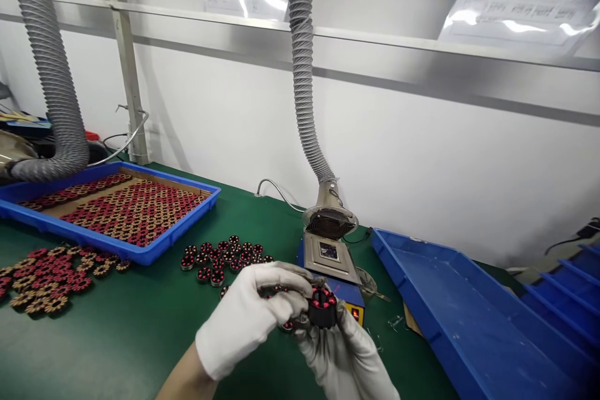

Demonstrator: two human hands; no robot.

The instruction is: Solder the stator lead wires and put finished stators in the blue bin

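A single black ring [323,317] with pinkish-red coils inside is held up over the green counter [154,325], in front of the metal-topped unit [328,253]. Its coiled face points up and tips toward the viewer; the axis through its middle is near upright, with the dark side wall facing forward. The gloved right hand [344,356] is clamped on it from the right and below. The gloved left hand [248,312] has its fingers bent in at the ring's left side; whether they grip, I cannot tell.

The hands cover the unit's near left corner and some of a cluster of dark round parts [217,277], which numbers roughly twenty, partly hidden. Two large blue trays flank the work: the left tray [154,253], by the counter's far edge, bears rows of red and tan pieces, too many to count, with one loose pile [56,278] just outside its near edge; the right tray [469,300] slants beside the unit. Two ribbed hoses [302,31] hang down, one ending in a hood [330,222] above the unit's far edge.
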